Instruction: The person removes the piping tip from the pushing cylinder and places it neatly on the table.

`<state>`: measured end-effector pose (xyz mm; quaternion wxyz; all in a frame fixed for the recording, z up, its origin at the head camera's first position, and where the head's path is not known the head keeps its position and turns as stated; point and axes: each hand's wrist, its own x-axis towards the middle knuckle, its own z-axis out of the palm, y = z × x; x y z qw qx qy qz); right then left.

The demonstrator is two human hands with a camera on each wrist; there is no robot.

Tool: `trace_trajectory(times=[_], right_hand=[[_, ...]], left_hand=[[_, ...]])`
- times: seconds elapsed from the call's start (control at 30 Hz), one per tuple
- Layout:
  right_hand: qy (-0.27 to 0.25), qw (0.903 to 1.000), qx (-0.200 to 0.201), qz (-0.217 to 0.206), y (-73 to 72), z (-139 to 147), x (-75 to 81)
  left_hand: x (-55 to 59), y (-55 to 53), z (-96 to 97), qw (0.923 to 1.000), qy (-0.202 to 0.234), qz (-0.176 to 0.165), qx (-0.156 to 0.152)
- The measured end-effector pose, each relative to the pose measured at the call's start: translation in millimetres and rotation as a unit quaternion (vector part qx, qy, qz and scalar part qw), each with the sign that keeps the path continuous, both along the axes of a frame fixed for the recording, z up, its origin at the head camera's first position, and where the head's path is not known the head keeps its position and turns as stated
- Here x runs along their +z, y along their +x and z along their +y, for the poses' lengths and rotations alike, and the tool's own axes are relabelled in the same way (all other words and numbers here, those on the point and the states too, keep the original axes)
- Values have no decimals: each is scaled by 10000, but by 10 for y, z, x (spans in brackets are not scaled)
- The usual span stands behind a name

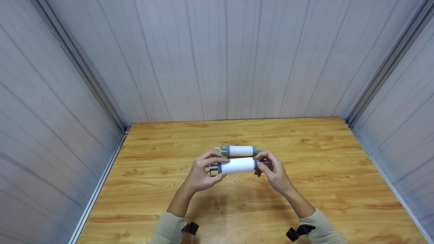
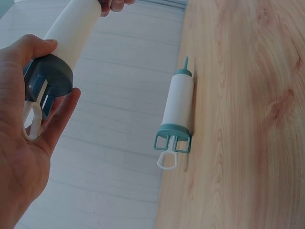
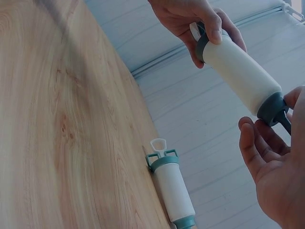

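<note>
A white-barrelled decorating syringe (image 1: 238, 165) with dark grey-blue ends is held up level between both hands. My left hand (image 1: 202, 173) grips its handle end, thumb and fingers on opposite sides of the dark collar (image 2: 58, 72). A white plunger loop (image 2: 33, 123) sticks out towards that palm. At the other end my right hand (image 1: 275, 173) holds the dark nozzle cap (image 3: 271, 109) between thumb and fingers, and the thin nozzle points into the hand. Just behind lies a second syringe (image 1: 241, 150), white with teal ends and a white pull loop (image 2: 167, 160).
The wood-grain table (image 1: 305, 189) stretches out on both sides of the hands. Pale panelled walls (image 1: 223, 61) enclose it at the back, left and right. A dark strap (image 1: 191, 228) sits at the left sleeve, another (image 1: 300, 232) at the right.
</note>
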<state>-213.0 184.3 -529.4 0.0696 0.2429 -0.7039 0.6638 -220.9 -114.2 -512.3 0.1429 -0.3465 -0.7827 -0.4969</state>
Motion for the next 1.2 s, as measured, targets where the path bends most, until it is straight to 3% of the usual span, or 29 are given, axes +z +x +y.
trace_trajectory(times=[0.47,0.8,1.2], right_hand=[[-179,9993,263,193,4,0,-41],[42,9998,20,167,6,2,-42],[-4,10000,-4,45,20,-8,-15]], left_hand=[[-35,7,-5,9999,35,118,-45],[-34,11,-4,9999,-24,103,-1],[-38,-2,1,9997,70,235,-84]])
